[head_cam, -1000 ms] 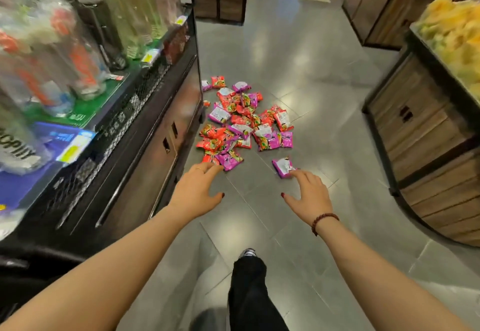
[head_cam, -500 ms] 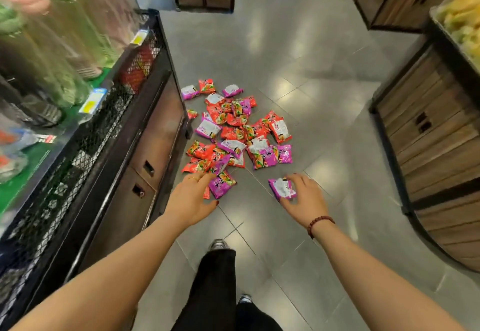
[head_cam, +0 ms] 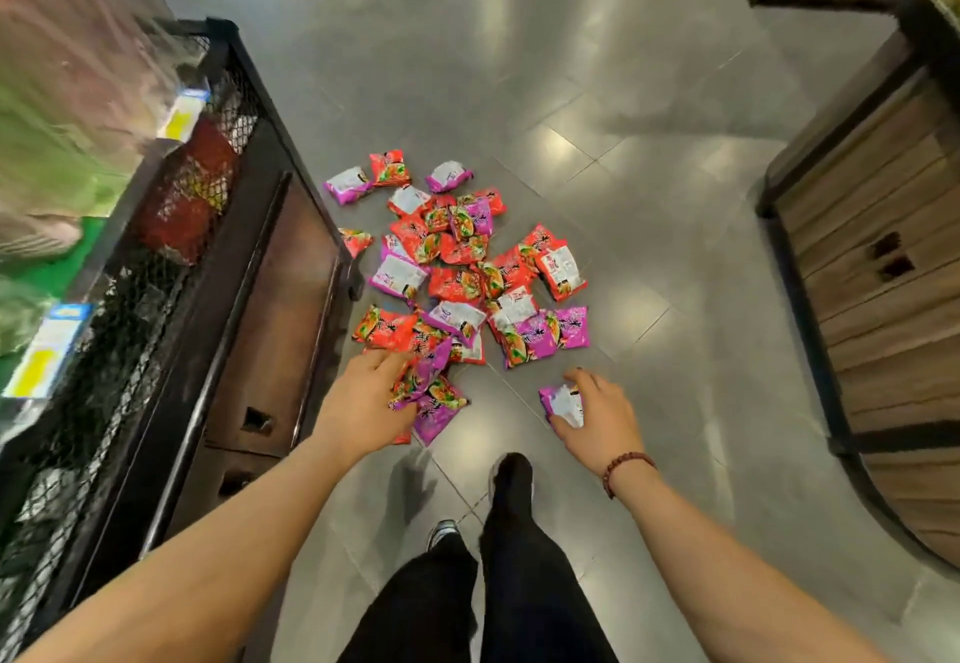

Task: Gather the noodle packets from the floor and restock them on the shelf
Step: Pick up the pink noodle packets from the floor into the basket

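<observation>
Purple wrapper, right side: the right hand [head_cam: 597, 415] curls thumb and fingers round a lone purple packet [head_cam: 562, 402], white face up, just nearer than the pile [head_cam: 467, 272]; whether it has left the floor [head_cam: 649, 184] I cannot tell.
Left side: the left hand [head_cam: 363, 397] lies on the pile's near-left edge, fingers closing on a crumpled packet [head_cam: 428, 381] that is purple and orange, with more packets touching under it.
Wrist: a beaded bracelet [head_cam: 626, 467] sits behind the right hand.
Pile: orange-red and purple packets overlap in a loose heap, a few strays on its far side.
Shelf: the shelf [head_cam: 171, 257], black mesh-fronted, stands just left of the pile, red packs showing behind the mesh.
Right of the pile: a wooden stand [head_cam: 872, 272], well apart.
Step, as I judge it: first grabs, almost everything left to gather.
Doing it well: pinch by the sealed edges, not the middle, so noodles do not crush; stack flat packets in each hand before rising; take the near edge first, so nothing gets stepped on.
</observation>
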